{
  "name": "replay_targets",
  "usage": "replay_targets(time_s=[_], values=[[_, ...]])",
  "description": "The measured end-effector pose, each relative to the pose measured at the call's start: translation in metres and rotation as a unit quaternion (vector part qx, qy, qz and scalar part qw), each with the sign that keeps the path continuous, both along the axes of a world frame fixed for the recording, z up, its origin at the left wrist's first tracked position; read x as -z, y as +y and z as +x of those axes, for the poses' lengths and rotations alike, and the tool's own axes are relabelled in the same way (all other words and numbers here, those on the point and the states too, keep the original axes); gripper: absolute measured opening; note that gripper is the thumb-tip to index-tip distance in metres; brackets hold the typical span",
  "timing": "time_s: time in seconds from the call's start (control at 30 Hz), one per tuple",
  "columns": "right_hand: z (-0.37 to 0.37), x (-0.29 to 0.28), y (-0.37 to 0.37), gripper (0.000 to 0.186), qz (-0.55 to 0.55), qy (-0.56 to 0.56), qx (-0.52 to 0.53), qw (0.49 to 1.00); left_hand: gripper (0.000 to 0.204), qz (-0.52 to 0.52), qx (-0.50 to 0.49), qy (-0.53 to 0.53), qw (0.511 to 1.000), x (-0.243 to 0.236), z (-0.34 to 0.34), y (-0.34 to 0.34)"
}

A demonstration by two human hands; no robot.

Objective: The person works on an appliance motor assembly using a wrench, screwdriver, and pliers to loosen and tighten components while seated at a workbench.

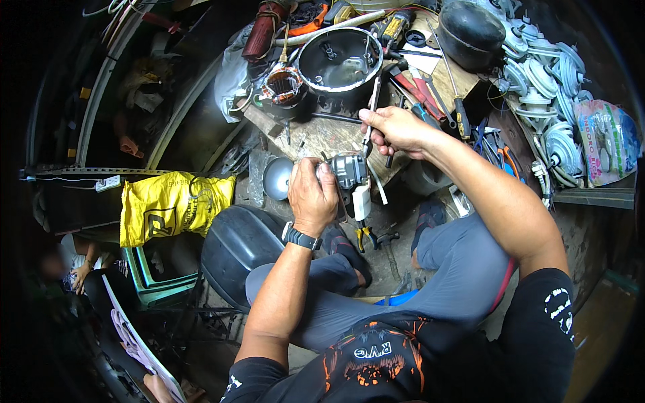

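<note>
My left hand is closed around a grey metal motor assembly, with a silver dish-shaped part at its left side and a white rectangular piece hanging below its right. My right hand grips a long steel tool, possibly a wrench, whose lower end reaches the right of the assembly. Both hands are over the near edge of a worn wooden board. Just beyond sits a black metal bowl, with a copper-wound motor part to its left.
Scattered tools and white discs fill the right side. A black padded object and yellow sack lie left of my legs. A hammer and pliers are below my hands. Another person is at lower left.
</note>
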State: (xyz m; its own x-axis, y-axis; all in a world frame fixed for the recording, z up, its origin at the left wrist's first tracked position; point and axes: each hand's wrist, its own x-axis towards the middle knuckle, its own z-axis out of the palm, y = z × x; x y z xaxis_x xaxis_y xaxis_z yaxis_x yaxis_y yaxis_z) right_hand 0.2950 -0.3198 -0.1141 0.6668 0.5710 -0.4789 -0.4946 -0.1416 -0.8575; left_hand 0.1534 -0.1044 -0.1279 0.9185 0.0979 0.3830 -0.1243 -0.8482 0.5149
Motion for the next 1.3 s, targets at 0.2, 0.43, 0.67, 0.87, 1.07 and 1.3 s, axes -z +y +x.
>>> replay_targets(time_s=[0.2,0.43,0.67,0.87,1.07,1.3], values=[[-0.008,-0.001,0.006,0.044,-0.008,-0.033,-0.004,0.999,0.025,0.009,-0.002,0.001,1.000,-0.002,-0.001,-0.002],[-0.003,-0.006,0.009,0.044,-0.015,-0.043,0.000,0.999,0.024,0.008,-0.009,0.002,1.000,-0.003,0.000,-0.003],[-0.007,-0.018,0.012,0.043,-0.037,-0.123,-0.047,0.991,0.022,0.004,-0.008,0.005,1.000,-0.003,0.001,-0.006],[-0.005,-0.009,0.019,0.038,0.023,-0.002,-0.043,0.999,0.021,0.012,-0.012,0.004,1.000,-0.005,0.002,-0.006],[-0.003,-0.010,0.027,0.033,0.022,0.030,-0.040,0.999,0.021,0.006,-0.005,0.003,1.000,-0.006,-0.001,0.005],[0.008,0.011,0.041,0.040,0.003,-0.021,-0.047,0.999,0.032,0.007,-0.040,0.000,0.999,0.022,-0.005,0.014]])
